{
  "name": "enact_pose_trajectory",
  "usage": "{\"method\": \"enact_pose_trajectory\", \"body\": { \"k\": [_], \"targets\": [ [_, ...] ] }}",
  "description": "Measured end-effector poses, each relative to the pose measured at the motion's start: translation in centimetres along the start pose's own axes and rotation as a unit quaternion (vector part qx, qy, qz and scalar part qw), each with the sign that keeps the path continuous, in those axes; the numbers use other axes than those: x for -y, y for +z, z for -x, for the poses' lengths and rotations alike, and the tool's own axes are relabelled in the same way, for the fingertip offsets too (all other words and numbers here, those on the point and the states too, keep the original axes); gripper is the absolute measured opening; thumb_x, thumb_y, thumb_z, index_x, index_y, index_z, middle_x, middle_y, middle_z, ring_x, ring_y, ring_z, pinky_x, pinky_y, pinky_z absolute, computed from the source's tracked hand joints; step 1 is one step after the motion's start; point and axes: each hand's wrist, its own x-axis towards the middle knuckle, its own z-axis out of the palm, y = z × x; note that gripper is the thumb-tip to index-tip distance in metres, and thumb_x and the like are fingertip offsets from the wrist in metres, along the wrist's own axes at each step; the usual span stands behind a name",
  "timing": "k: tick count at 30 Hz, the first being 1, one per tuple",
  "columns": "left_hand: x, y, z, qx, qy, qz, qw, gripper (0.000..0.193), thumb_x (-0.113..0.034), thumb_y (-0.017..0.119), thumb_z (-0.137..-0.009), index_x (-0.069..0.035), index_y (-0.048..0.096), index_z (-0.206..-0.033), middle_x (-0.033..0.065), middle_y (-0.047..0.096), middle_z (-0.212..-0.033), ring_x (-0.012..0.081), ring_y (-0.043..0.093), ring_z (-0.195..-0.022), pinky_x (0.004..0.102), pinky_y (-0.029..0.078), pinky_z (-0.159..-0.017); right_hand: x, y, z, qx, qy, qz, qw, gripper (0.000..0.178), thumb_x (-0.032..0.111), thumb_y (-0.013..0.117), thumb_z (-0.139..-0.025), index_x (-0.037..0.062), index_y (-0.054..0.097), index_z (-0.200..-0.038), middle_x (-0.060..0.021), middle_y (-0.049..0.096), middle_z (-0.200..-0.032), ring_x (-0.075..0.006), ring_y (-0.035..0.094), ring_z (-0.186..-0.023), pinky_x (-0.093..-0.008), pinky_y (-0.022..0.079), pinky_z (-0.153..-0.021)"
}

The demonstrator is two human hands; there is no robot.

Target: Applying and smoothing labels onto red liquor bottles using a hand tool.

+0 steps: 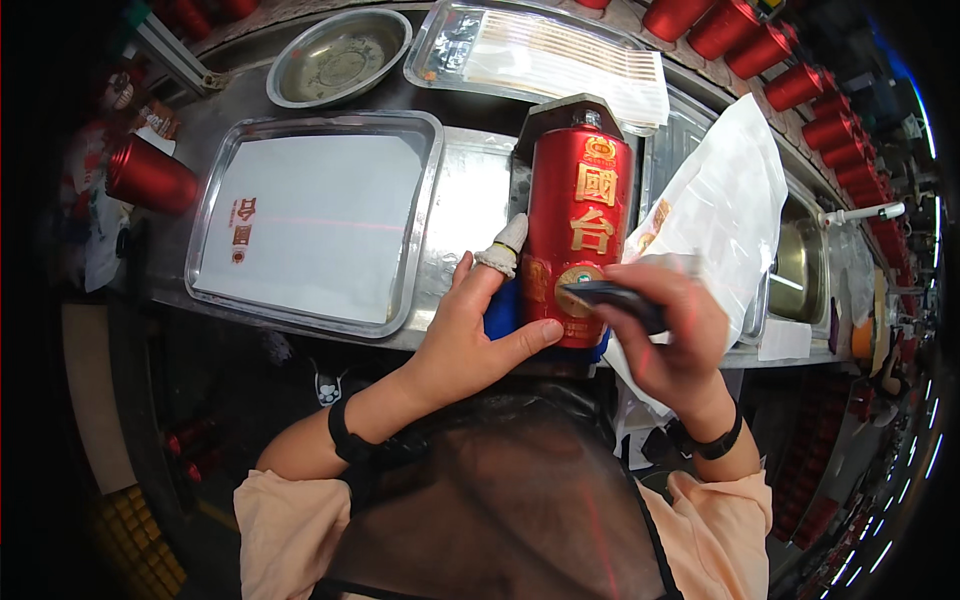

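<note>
A red metallic bottle [583, 200] with raised gold characters lies on a dark support, its neck pointing away from me. My left hand [470, 335] steadies its left side, thumb on the lower face and index finger along the edge. That index finger wears a white cover [505, 250]. In my right hand [675, 325] is a dark, pointed hand tool [625, 301]; its exact kind is unclear. Its tip meets the round gold emblem [578, 283] low on the bottle. Beside the right hand, a white sheet [715, 200] bearing some gold lettering slants across the bench.
Left of the bottle sits a metal tray [432, 190] lined with white paper carrying gold-red lettering. Farther back are a round metal bowl [290, 75] and another tray [425, 55] with striped sheets. A red bottle [152, 175] stands far left; several red bottles [760, 50] line the back right.
</note>
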Motion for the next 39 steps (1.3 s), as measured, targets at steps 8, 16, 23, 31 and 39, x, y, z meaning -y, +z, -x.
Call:
{"method": "enact_pose_trajectory", "body": {
  "k": [8, 16, 23, 31, 39],
  "targets": [
    [0.2, 0.4, -0.1, -0.015, 0.014, 0.026, 0.999, 0.094, -0.038, 0.078, -0.083, 0.001, 0.029, -0.153, 0.0170, 0.045, -0.149, 0.0305, 0.038, -0.140, 0.0446, 0.012, -0.120, 0.3, 0.1, -1.3, 0.039, -0.002, -0.002, 0.999, 0.034, -0.002, 0.075, -0.075, 0.0032, 0.065, -0.108, -0.0098, 0.069, -0.095, -0.0284, 0.063, -0.076, -0.0364, 0.052, -0.067],
    [1.4, 0.6, -0.2, -0.034, 0.069, 0.060, 0.995, 0.084, -0.034, 0.073, -0.089, 0.002, 0.030, -0.152, 0.0186, 0.046, -0.146, 0.0304, 0.036, -0.140, 0.0421, 0.019, -0.118, 0.1, 0.1, 1.5, 0.024, -0.151, 0.052, 0.987, 0.031, 0.011, 0.077, -0.067, 0.0121, 0.075, -0.098, -0.0017, 0.064, -0.094, -0.0216, 0.061, -0.080, -0.0359, 0.050, -0.066],
    [1.4, 0.4, 0.2, -0.043, 0.081, 0.064, 0.994, 0.079, -0.031, 0.069, -0.093, 0.003, 0.030, -0.152, 0.0198, 0.043, -0.147, 0.0307, 0.036, -0.140, 0.0404, 0.025, -0.116, 1.4, 0.2, 3.3, -0.030, -0.054, -0.019, 0.998, 0.031, 0.007, 0.078, -0.065, 0.0088, 0.076, -0.095, -0.0038, 0.066, -0.091, -0.0219, 0.059, -0.074, -0.0341, 0.048, -0.065],
    [-0.3, 0.1, 0.3, -0.080, 0.144, -0.142, 0.976, 0.077, -0.038, 0.072, -0.087, -0.002, 0.042, -0.147, 0.0226, 0.039, -0.153, 0.0411, 0.028, -0.146, 0.0587, 0.006, -0.118, 1.5, 1.0, 3.9, -0.136, 0.181, -0.109, 0.968, 0.027, 0.005, 0.078, -0.080, 0.0005, 0.066, -0.103, -0.0118, 0.069, -0.092, -0.0203, 0.066, -0.079, -0.0293, 0.051, -0.069],
    [-3.8, -0.7, -0.9, -0.036, 0.238, -0.466, 0.851, 0.051, -0.049, 0.064, -0.089, -0.016, 0.068, -0.128, 0.0235, 0.031, -0.158, 0.0479, 0.022, -0.146, 0.0700, 0.004, -0.110, 1.2, 0.8, 5.4, -0.182, 0.295, -0.170, 0.922, 0.024, 0.004, 0.075, -0.085, 0.0000, 0.059, -0.103, -0.0048, 0.059, -0.097, -0.0094, 0.058, -0.083, -0.0229, 0.047, -0.073]
  ]
}}
